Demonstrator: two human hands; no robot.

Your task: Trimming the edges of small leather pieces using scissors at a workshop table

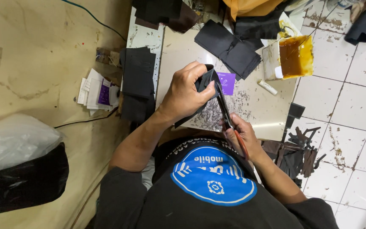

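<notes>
Fingers [200, 80] pinch black piece [208, 78]; scissors [227, 114] cutting (glue tray [295, 57] near).

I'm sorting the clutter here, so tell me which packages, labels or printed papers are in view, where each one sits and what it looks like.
Purple card: on the table beyond the left hand, small, squarish.
Paper stack: floor left of the table, white sheets, one purple.
Plastic bag: lower left, translucent white over black.

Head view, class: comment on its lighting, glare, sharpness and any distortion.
Head view: even, soft light with faint shadows; mild glare on the clear plastic bag and the amber liquid in the tray; left hand, right hand and scissors sharp; wide-angle lens bends the floor tiles near the edges.
</notes>
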